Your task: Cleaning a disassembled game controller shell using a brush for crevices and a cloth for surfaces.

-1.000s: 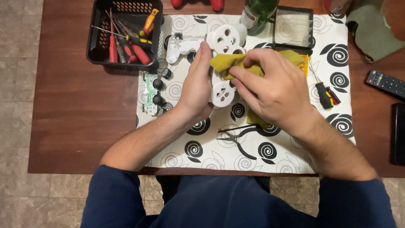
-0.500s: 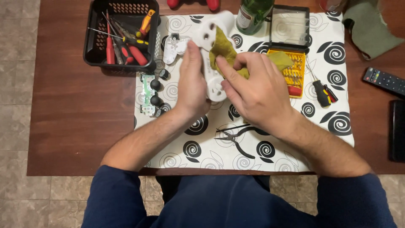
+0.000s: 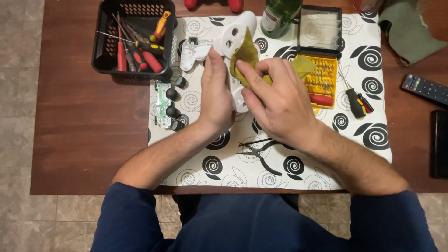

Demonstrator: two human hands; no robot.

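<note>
My left hand (image 3: 215,95) grips a white game controller shell (image 3: 234,36), holding it upright above the patterned mat (image 3: 298,158). My right hand (image 3: 279,100) presses a yellow cloth (image 3: 246,55) against the shell's face. Part of the cloth trails out to the right over the bit case. A second white shell piece (image 3: 190,51) lies on the mat just left of my left hand. A green circuit board with black thumbsticks (image 3: 167,103) lies left of my left wrist.
A black basket of red-handled screwdrivers (image 3: 133,42) stands at the back left. A green bottle (image 3: 278,16), an open case with yellow bit tray (image 3: 321,77), a small screwdriver (image 3: 357,101), black pliers (image 3: 256,151), a green cloth (image 3: 408,32) and a remote (image 3: 424,88) are around.
Both hands have turned the shell from lying flat to standing upright and lifted it toward the back of the mat. The cloth has slid along its face.
</note>
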